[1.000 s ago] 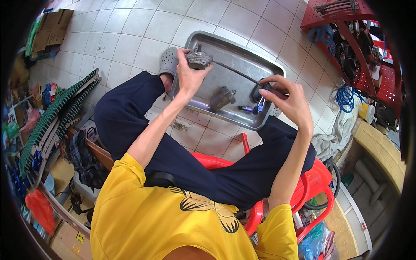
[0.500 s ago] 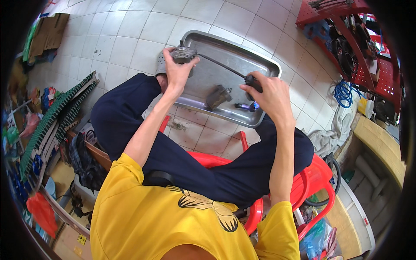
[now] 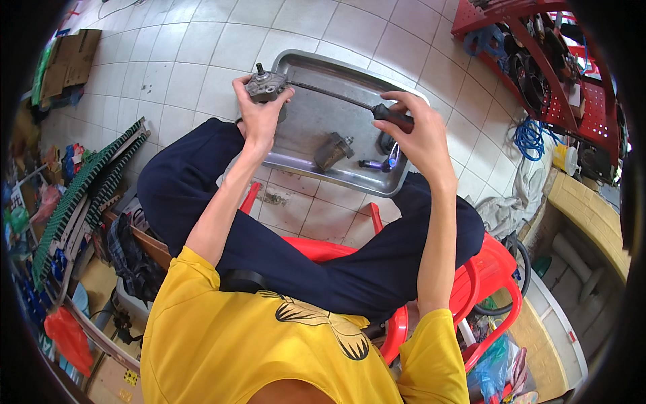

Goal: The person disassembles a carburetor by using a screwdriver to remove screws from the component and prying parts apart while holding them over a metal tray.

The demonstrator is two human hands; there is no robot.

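My left hand grips a grey metal housing with a short shaft pointing up, above the tray's left end. In my right hand, the thumb and fingers hold the handle of a long screwdriver. Its thin blade runs leftward, and the tip meets the housing's side near my left fingers. Beneath both hands lies a shallow metal tray. Inside it are a dark cylindrical metal part with a stub at one end and a small purple-blue tool. A dark round piece beside my right hand is partly hidden.
Red plastic chairs stand around my legs. A red perforated rack with tools and a coil of blue hose are at the right. Green-black striped strips and clutter lie left. Cardboard leans at the far left.
The housing and my left hand have shifted slightly left, and the screwdriver has moved with them. My right fingers have loosened and spread, so more of the handle shows.
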